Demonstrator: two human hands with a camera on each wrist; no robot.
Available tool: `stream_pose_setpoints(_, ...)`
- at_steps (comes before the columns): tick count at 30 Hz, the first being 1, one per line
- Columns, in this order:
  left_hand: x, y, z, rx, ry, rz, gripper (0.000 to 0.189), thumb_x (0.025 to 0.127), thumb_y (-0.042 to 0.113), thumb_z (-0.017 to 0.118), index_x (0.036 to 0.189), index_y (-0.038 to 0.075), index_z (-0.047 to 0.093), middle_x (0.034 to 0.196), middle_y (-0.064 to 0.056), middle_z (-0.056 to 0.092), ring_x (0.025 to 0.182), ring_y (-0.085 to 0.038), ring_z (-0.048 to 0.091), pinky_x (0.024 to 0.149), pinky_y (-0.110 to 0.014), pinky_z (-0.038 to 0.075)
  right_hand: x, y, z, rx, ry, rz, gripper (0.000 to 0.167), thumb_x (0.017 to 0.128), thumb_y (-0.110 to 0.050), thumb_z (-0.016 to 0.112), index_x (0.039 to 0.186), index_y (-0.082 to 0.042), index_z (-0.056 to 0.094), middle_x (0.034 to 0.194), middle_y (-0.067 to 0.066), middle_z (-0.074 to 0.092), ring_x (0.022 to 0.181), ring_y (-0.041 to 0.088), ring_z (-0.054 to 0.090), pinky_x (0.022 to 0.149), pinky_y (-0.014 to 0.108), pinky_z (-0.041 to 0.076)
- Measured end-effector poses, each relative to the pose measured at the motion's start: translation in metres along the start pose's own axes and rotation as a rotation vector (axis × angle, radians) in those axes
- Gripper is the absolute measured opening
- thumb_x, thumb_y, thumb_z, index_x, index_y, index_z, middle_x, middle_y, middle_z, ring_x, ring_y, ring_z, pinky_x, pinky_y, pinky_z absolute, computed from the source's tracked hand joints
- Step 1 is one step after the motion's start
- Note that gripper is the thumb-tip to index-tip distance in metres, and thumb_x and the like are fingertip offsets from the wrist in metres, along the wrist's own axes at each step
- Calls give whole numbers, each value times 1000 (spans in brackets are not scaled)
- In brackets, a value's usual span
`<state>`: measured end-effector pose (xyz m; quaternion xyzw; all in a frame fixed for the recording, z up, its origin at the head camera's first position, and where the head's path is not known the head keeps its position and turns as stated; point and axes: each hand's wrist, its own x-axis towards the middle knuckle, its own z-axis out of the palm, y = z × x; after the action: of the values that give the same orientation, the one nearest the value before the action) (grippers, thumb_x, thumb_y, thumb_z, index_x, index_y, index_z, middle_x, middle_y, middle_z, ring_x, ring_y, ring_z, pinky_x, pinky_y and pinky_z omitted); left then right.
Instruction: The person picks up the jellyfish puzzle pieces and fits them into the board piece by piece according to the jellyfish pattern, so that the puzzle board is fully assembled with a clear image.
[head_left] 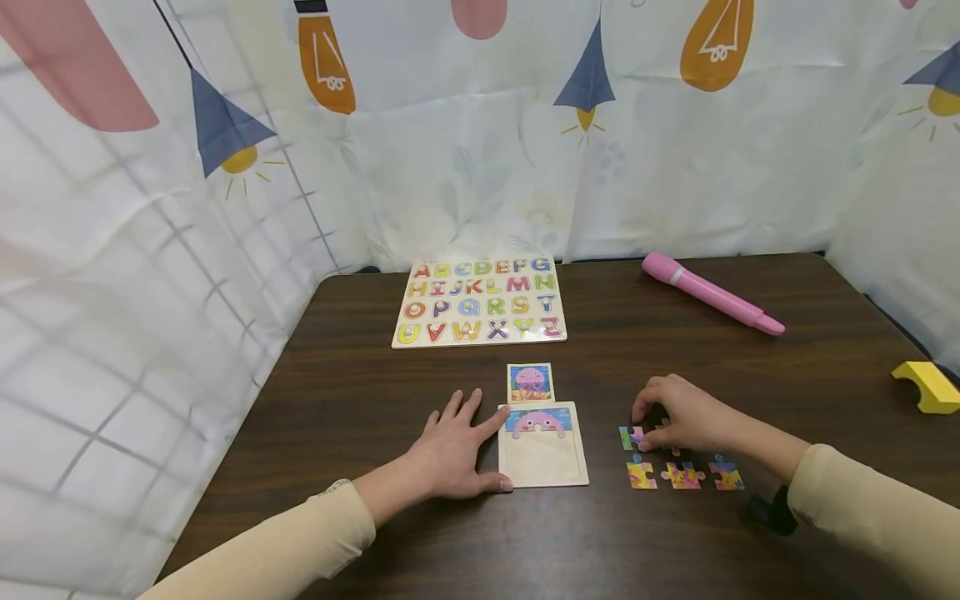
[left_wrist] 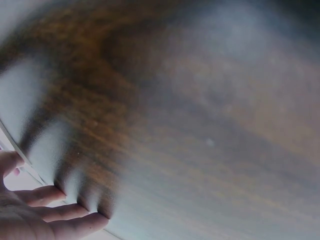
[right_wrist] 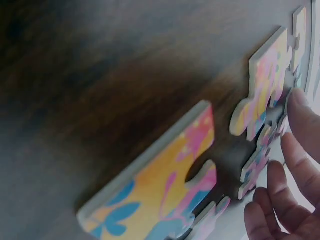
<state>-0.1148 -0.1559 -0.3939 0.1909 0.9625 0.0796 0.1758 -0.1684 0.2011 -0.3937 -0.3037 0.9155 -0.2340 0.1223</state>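
My left hand [head_left: 461,450] lies on the table with spread fingers, its index fingertip and thumb at the left edge of a square wooden puzzle board [head_left: 543,462]. Pink and blue puzzle pieces [head_left: 538,423] fill the board's top strip; bare wood shows below. Above it lies a small jellyfish picture card [head_left: 529,383]. Over to the right, my right hand [head_left: 686,417] pinches a green and pink puzzle piece [head_left: 626,437] between thumb and index finger. That hand partly covers other pieces. Nearer me lie yellow puzzle pieces [head_left: 684,477], one a corner piece [right_wrist: 155,180] seen large in the right wrist view.
An alphabet board [head_left: 480,302] with coloured letters lies at the back of the dark wooden table [head_left: 360,367]. A pink pen-shaped toy [head_left: 712,293] rests at the back right, and a yellow arch block [head_left: 930,387] near the right edge. Patterned curtains [head_left: 465,167] enclose the table.
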Motion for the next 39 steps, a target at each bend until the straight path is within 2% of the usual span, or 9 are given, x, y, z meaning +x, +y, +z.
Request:
stream_pose_setpoints(6, 0, 0, 0, 5, 0, -1, 95, 83, 71, 69, 161, 31, 33, 169, -19, 23, 155, -47, 20, 115, -68, 31, 1, -7, 3, -26, 4, 6, 18, 81, -27, 87, 88, -21, 71, 94, -7, 63, 93, 16, 52, 81, 36, 46)
stream_pose_setpoints(11, 0, 0, 0, 6, 1, 1, 95, 83, 71, 69, 161, 31, 33, 169, -19, 23, 155, -47, 20, 115, -69, 32, 3, -11, 2, 20, -4, 29, 18, 85, -20, 84, 91, -18, 67, 92, -7, 66, 83, 11, 53, 71, 28, 50)
stream_pose_setpoints(16, -1, 0, 0, 4, 5, 4, 95, 83, 71, 69, 161, 30, 33, 169, -20, 24, 155, -48, 20, 115, -69, 32, 5, -13, 2, 116, -3, 77, 17, 88, -13, 80, 91, -16, 64, 86, -6, 68, 74, 9, 56, 59, 24, 49)
stream_pose_setpoints(20, -1, 0, 0, -1, 8, 11, 95, 84, 70, 69, 161, 30, 33, 168, -20, 24, 155, -48, 20, 114, -69, 32, 7, -13, 1, 196, -8, 85, 14, 89, -14, 79, 92, -14, 65, 84, -6, 66, 75, 9, 56, 61, 24, 48)
stream_pose_setpoints(26, -1, 0, 0, 3, 8, 8, 95, 83, 70, 69, 161, 30, 33, 168, -20, 24, 155, -48, 21, 114, -69, 31, 15, -16, -3, 397, -26, 86, 16, 92, -17, 77, 101, -7, 68, 86, 1, 69, 77, 15, 60, 66, 25, 53)
stream_pose_setpoints(33, -1, 0, 1, 4, 12, 11, 95, 84, 70, 69, 162, 30, 33, 169, -20, 23, 155, -48, 20, 115, -69, 31, 32, -31, 3, 621, -72, 188, 27, 94, -20, 75, 109, 3, 70, 91, 8, 76, 83, 20, 71, 78, 34, 62)
stream_pose_setpoints(35, -1, 0, 1, 2, 12, 10, 95, 84, 70, 69, 162, 30, 33, 169, -20, 23, 155, -48, 20, 115, -69, 31, 36, -35, 7, 663, -81, 198, 27, 95, -19, 75, 108, 4, 70, 90, 9, 77, 82, 20, 72, 78, 36, 63)
stream_pose_setpoints(39, -2, 1, 0, 1, 12, 5, 95, 84, 71, 69, 162, 30, 32, 169, -19, 22, 155, -48, 19, 115, -69, 30, 45, -47, 16, 713, -91, 203, 24, 94, -15, 75, 105, 6, 69, 84, 8, 75, 76, 17, 72, 72, 32, 62)
